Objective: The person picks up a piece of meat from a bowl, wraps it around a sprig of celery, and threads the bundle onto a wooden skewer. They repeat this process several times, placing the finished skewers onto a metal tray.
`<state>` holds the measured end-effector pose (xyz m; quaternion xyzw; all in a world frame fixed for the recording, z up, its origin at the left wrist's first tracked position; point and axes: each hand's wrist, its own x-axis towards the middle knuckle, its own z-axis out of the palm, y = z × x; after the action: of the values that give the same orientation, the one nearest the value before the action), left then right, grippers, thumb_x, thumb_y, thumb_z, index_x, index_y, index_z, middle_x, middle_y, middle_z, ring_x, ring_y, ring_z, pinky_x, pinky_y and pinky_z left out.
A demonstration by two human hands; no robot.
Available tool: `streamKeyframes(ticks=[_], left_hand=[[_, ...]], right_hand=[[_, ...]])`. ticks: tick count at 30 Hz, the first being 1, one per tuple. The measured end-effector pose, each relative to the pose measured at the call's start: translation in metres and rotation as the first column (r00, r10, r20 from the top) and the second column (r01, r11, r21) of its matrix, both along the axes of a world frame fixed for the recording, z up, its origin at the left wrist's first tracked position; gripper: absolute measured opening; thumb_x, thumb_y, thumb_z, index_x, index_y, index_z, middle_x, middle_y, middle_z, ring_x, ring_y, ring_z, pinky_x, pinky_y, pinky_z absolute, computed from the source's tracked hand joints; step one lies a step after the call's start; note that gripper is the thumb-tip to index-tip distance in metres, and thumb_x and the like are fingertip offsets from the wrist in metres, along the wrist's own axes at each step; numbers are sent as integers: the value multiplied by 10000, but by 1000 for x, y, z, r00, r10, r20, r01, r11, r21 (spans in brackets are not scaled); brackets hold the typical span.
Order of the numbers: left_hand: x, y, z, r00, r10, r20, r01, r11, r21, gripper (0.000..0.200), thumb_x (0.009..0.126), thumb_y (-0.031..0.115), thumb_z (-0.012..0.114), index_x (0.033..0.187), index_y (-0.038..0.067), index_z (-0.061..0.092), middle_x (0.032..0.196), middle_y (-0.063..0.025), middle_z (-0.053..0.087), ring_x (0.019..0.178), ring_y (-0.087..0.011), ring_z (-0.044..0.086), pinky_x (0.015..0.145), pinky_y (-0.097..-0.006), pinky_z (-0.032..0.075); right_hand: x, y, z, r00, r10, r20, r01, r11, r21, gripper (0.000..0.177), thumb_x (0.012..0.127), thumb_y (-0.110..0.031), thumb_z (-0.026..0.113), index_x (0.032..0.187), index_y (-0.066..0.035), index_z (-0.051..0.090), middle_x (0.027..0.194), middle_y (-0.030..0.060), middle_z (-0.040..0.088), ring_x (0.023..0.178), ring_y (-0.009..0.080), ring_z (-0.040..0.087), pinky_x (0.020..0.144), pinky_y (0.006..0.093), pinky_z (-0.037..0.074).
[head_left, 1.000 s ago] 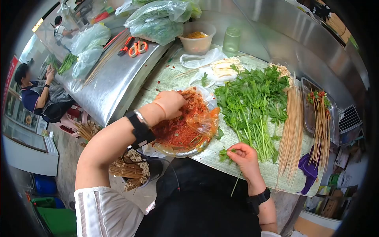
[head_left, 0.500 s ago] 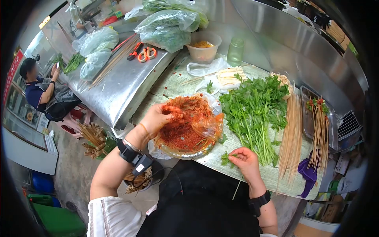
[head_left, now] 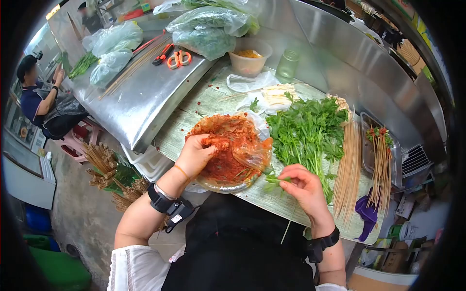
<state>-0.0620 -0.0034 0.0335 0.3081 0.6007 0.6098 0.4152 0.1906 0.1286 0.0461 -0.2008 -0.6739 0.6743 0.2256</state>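
Observation:
A bowl of red chili paste (head_left: 218,167), lined with plastic, stands at the table's front edge. My left hand (head_left: 196,154) is over its left side, its reddened fingers pinched together in the paste; what they hold is too hidden to make out. To the right of the bowl, my right hand (head_left: 303,186) pinches a small green herb piece (head_left: 274,181) on a thin skewer (head_left: 288,226) that slants down below the palm. A heap of leafy green herbs (head_left: 303,133) lies behind and right of this hand. Bare wooden skewers (head_left: 347,169) lie beside the heap.
A tray (head_left: 396,160) at the right has skewers with reddened food tips (head_left: 381,167) and a purple cloth (head_left: 366,213) nearby. Behind are a plastic tub (head_left: 248,60), a green glass (head_left: 287,65) and white strips (head_left: 279,95). Scissors (head_left: 179,59) lie on the metal table; a person (head_left: 39,99) sits far left.
The view has shifted slightly. My right hand has moved up and left with the skewered herb, nearer the bowl. My left hand stays at the paste.

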Motion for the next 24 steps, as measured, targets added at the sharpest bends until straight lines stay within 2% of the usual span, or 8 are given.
streamKeyframes(ticks=[5,7,9,11,13,16,20,24], left_hand=[[20,1,-5,995,-29,98,22,997,74,229,917,106,443,1003,-34,602,911,-35,634,808,-76,576,716,-228,484],[31,-3,4,954,-85,288,57,993,103,251,928,160,452,994,-25,608,901,-39,636,800,-81,578,718,-227,483],[35,-4,-3,941,-95,325,48,988,149,251,923,175,470,995,-21,609,904,-44,637,803,-88,581,720,-233,486],[37,-8,3,920,-166,355,128,983,129,218,895,146,517,1000,-24,607,903,-41,637,817,-89,582,726,-236,487],[40,-7,4,952,-151,265,121,985,125,189,853,83,568,997,-31,608,898,-44,639,822,-92,587,735,-234,488],[45,-8,2,937,-115,329,69,987,146,188,809,-9,566,989,-39,613,904,-58,642,833,-105,596,754,-238,491],[49,-4,-2,982,-41,184,25,996,85,255,764,-100,486,982,-56,609,919,-90,643,806,-138,619,732,-254,514],[50,5,-16,989,99,109,-113,985,130,263,742,-126,458,952,-65,606,889,-98,647,766,-152,627,703,-256,522]], right_hand=[[-43,-11,25,997,58,-57,-59,998,-22,126,736,54,641,846,8,602,938,68,576,853,128,569,741,235,469],[-58,-15,25,994,44,-102,-52,995,-84,119,721,57,650,813,-1,602,926,76,590,826,128,576,698,228,469],[-70,-14,18,987,87,-138,-59,979,197,116,716,54,655,798,-4,597,899,73,607,798,121,588,685,229,480],[-73,-14,18,994,67,-88,-40,957,286,101,714,48,657,780,-6,603,883,70,613,797,117,586,703,232,479],[-74,-12,12,997,54,-49,-26,895,445,84,712,42,659,761,-2,607,878,68,615,798,125,589,700,235,477],[-72,-13,8,998,28,-50,-3,894,447,113,690,-3,684,781,-4,617,857,93,623,782,187,606,689,269,471],[-62,-10,3,992,-47,-115,99,861,499,136,713,-52,689,823,-16,618,914,77,604,805,180,594,697,268,468],[-4,40,2,925,-371,86,306,859,411,152,755,-29,661,903,-17,630,854,32,621,736,118,596,659,217,467]])
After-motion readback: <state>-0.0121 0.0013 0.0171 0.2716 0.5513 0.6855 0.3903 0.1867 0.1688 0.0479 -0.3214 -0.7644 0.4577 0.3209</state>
